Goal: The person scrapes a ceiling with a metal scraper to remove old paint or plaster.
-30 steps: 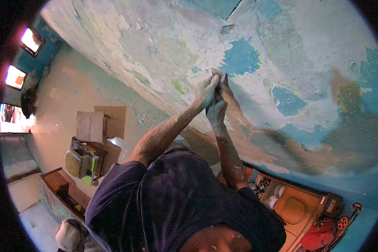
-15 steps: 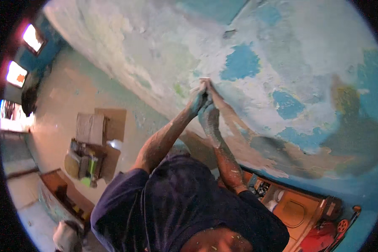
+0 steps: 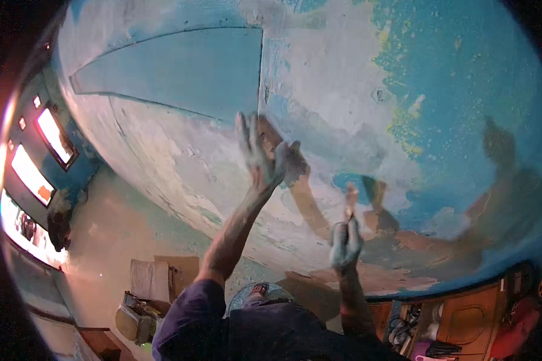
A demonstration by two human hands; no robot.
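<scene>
Pale dust or filler coats both my hands. My left hand (image 3: 264, 161) is raised to the patchy blue-and-white wall (image 3: 337, 78), its fingers stretched upward near the lower right corner of a blue outlined panel (image 3: 180, 72). A brownish patch lies between its fingers and thumb; it looks like shadow, though a thin held piece cannot be ruled out. Lower and to the right, my right hand (image 3: 345, 245) is closed round a slim, blurred tool (image 3: 351, 201) that looks like a putty knife, its tip upward. Their shadows fall on the wall just right of them.
Beneath me, a foot (image 3: 258, 290) rests on a round bluish surface (image 3: 238, 301). A cardboard box (image 3: 150, 280) and a bucket-like container (image 3: 129, 319) stand on the floor at left. A wooden cabinet (image 3: 470, 319) with cluttered shelves is below right. Bright windows (image 3: 33, 174) are far left.
My hands, together at the wall before, are now apart. The left has spread its fingers; the right has dropped lower right with the tool. The view has shifted, showing more wall.
</scene>
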